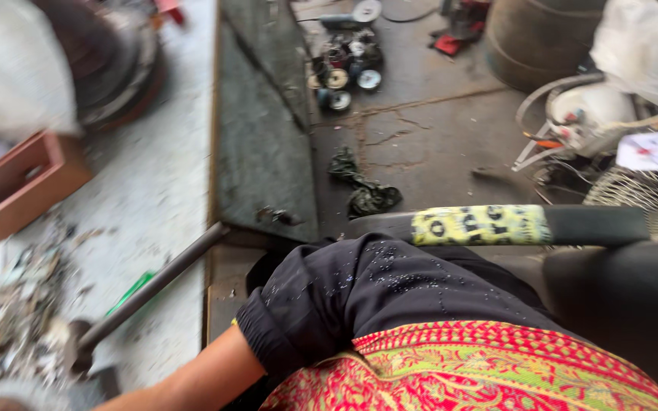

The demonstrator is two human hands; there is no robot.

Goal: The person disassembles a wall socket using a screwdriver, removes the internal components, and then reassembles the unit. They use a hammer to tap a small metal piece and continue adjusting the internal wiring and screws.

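Observation:
A bare forearm (192, 377) in a black sleeve (329, 297) reaches down to the lower left, and I take it for my left arm. Its hand is cut off by the bottom edge. My right hand is not in view. A long dark metal rod with a heavy end, like a hammer (154, 285), lies slanted on the white bench top (158, 164). Its head (78, 354) rests beside a pile of small grey scrap bits (9, 320). The picture is blurred on the left. A red and green patterned cloth (466, 369) covers my lap.
A red-brown open box (17, 186) and a green strip (131, 293) sit on the bench. A black bar wrapped in yellow tape (481, 224) crosses in front of me. On the cracked floor lie a dark rag (363, 190), round parts (344, 65), a fan grille (649, 198) and a white tank (595, 114).

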